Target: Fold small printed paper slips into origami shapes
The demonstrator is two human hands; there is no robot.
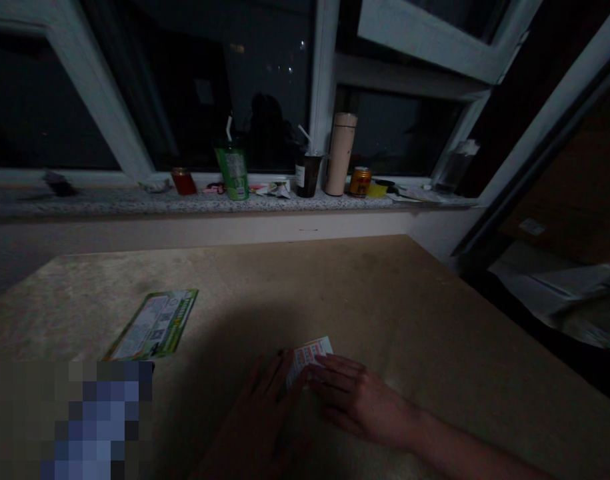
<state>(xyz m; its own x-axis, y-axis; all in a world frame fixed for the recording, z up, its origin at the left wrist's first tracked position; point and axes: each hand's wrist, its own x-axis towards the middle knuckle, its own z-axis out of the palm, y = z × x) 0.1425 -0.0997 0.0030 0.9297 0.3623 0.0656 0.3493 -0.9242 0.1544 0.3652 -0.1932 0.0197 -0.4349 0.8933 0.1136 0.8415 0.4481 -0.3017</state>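
A small printed card [312, 351] with coloured rows of text lies on the brown table, in front of me. My left hand [267, 393] is at its left side, in shadow, fingers stretched out and touching the card's edge. From the right, my right hand [355, 393] rests with its fingers extended over the card's lower right part. Both hands lie low on the table and cover portions of the card. Farther left is a green printed sheet [155, 323] with a white panel, apart from both hands.
Along the granite windowsill [265, 205] stand a red jar [183, 182], a green cup [233, 172] with a straw, a dark cup [307, 177], a pink flask [341, 155], a gold can [359, 182] and a clear bottle [456, 168]. The lower left corner is pixelated.
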